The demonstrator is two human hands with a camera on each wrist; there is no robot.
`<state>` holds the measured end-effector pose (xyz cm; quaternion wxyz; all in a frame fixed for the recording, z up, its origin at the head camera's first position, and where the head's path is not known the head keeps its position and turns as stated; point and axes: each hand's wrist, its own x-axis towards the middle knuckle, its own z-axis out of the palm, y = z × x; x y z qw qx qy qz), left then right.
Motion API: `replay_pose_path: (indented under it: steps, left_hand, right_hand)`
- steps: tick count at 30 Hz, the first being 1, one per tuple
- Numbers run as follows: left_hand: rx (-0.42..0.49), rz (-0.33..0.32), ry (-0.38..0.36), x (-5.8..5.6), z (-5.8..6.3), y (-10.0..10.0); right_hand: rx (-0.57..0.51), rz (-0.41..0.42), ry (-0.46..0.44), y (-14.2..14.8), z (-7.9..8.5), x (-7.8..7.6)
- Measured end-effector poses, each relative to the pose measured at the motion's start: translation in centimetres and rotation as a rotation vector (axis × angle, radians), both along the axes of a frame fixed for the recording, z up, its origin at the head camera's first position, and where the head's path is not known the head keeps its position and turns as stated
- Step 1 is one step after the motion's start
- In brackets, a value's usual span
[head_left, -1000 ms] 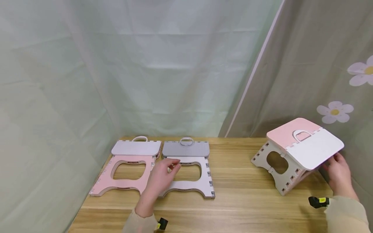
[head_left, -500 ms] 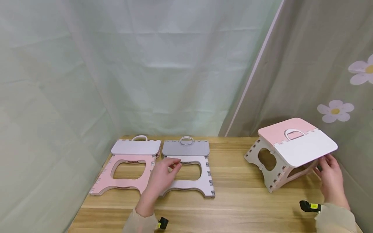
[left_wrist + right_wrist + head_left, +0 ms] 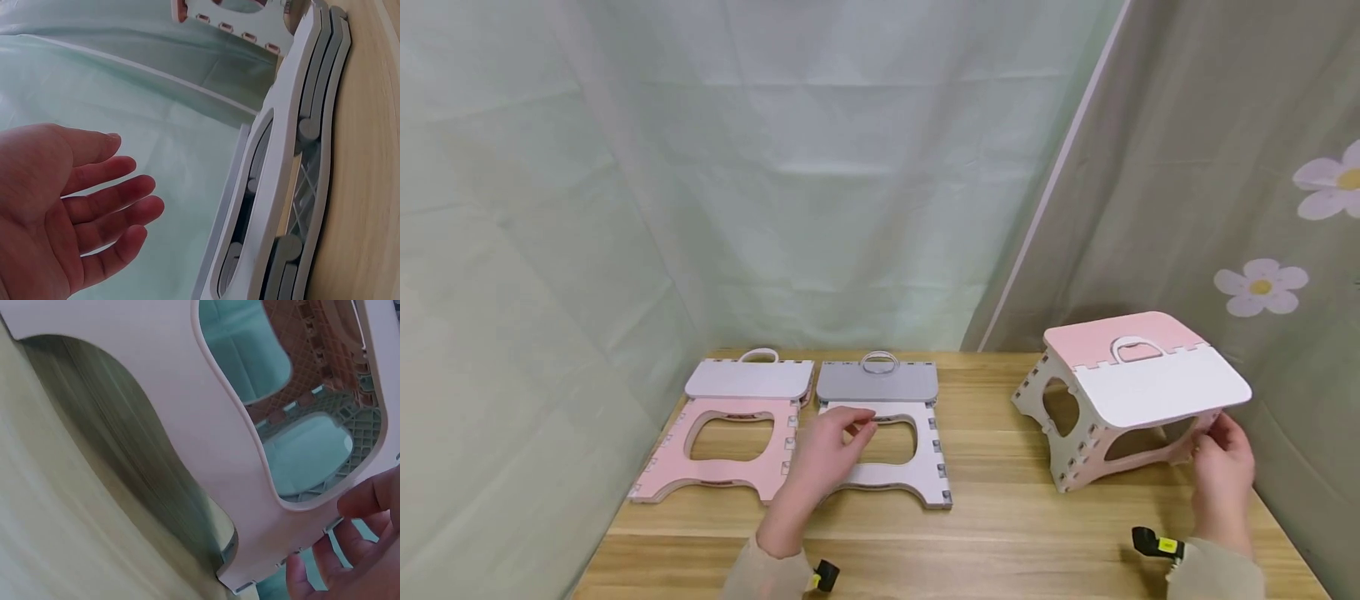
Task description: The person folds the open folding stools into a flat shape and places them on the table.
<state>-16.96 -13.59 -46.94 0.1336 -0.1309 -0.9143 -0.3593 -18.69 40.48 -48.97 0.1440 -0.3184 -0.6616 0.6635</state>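
At the right of the table stands an unfolded folding stool [image 3: 1165, 383] with a pink-and-white top and a small white carry handle. My right hand [image 3: 1223, 471] holds its near right leg edge; in the right wrist view the thumb lies on the pink leg panel [image 3: 206, 444] and the fingers are at its outer edge. My left hand [image 3: 831, 450], fingers loosely bent and holding nothing, hovers over a flat folded stool [image 3: 887, 477] in grey and white, hiding part of it. In the left wrist view that hand [image 3: 81, 200] appears apart from the folded stool's side.
Left of the grey-and-white one lies another folded stool [image 3: 715, 479], pink with a white top and handle. All sit on a wooden table [image 3: 992, 533]. Pale green curtains [image 3: 820, 208] hang close behind, and a grey one with flowers [image 3: 1150, 208] borders the right.
My right hand has moved left with the unfolded stool, which has shifted left and turned so its pink side faces me more. My left hand has shifted only slightly right.
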Motion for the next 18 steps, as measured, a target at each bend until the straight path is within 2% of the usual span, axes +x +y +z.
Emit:
replay_pose_path:
  steps: [6,10,14,18]
  left_hand:
    - [0.027,-0.047,0.01,-0.2,0.1,1.3]
    - [0.045,-0.105,0.011,-0.4,0.1,2.9]
    - [0.057,-0.152,-0.02,-0.4,0.0,4.7]
    - [0.078,-0.184,-0.061,-0.3,0.1,6.4]
  right_hand:
    - [0.03,-0.042,0.019,-1.0,-0.6,-0.1]
    - [0.089,0.004,-0.028,-1.1,-0.6,-0.1]
    - [0.21,0.118,-0.114,-1.0,-0.8,0.0]
    - [0.333,0.326,-0.177,-0.8,-0.9,0.4]
